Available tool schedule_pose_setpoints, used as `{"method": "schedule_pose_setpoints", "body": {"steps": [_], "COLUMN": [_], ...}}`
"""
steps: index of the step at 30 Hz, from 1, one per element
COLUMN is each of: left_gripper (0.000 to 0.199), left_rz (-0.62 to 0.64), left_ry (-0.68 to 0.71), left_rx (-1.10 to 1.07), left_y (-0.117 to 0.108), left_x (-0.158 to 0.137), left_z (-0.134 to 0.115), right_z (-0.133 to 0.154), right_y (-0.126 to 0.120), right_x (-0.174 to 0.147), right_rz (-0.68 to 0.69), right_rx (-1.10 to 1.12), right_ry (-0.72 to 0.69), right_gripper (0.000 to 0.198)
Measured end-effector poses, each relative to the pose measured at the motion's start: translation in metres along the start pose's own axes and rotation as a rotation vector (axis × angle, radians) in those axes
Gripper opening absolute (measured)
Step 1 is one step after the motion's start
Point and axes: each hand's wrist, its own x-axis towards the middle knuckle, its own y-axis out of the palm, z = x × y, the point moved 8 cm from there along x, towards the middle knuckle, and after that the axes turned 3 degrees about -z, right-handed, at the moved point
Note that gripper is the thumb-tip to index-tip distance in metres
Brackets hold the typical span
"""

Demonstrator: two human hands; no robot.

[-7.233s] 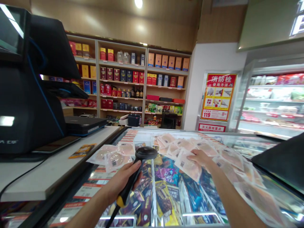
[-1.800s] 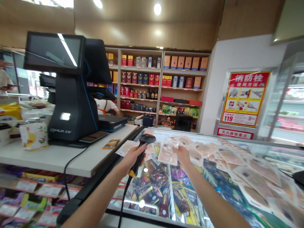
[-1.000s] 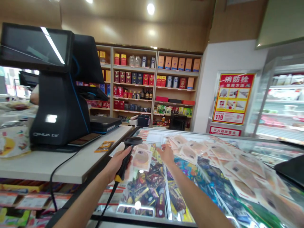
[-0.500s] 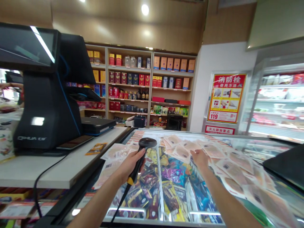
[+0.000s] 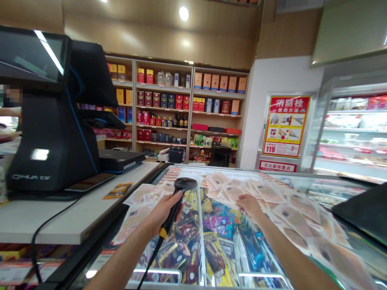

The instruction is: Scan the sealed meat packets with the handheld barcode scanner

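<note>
My left hand is wrapped round the handle of a black handheld barcode scanner, its head pointing away from me over the glass. A cable runs from the yellow-banded end of its grip. At the near edge of the spread of flat, clear packets, my right hand is closed, fingertips pinching the edge of a flat packet with a barcode label. More packets overlap to the right of that hand. Another group of packets lies left of the scanner.
Beneath the glass top of the freezer are colourful wrapped goods. A black point-of-sale terminal and a small orange sachet occupy the white counter at left. A dark object juts in from the right.
My right hand has moved slightly left and down to the edge of a packet. My left hand keeps hold of the scanner, and the view has shifted a little.
</note>
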Motion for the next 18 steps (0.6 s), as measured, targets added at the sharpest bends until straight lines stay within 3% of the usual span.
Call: {"method": "schedule_pose_setpoints", "body": {"steps": [2,7,10,13,18], "left_gripper": [0.036,0.033,0.032,0.032,0.033], "left_rz": [0.007,0.018,0.027,0.039,0.066], "left_ry": [-0.011,-0.013,-0.023,-0.022,-0.032], "left_rx": [-0.009,-0.012,-0.003,-0.004,-0.016], "left_y": [0.001,0.004,0.004,0.002,0.003], "left_x": [0.001,0.000,-0.002,-0.004,-0.006], "left_z": [0.002,0.002,0.002,0.002,0.003], "right_z": [0.004,0.015,0.008,0.002,0.003], "right_y": [0.001,-0.025,-0.007,0.003,-0.018], "right_x": [-0.006,0.012,0.024,0.025,0.015], "right_rz": [0.144,-0.173,-0.092,0.014,-0.016], "right_rx": [-0.050,-0.400,-0.505,-0.463,-0.134], "right_ry": [0.005,-0.157,-0.185,-0.181,-0.082], "right_gripper": [0.015,0.028,0.045,0.036,0.018]}}
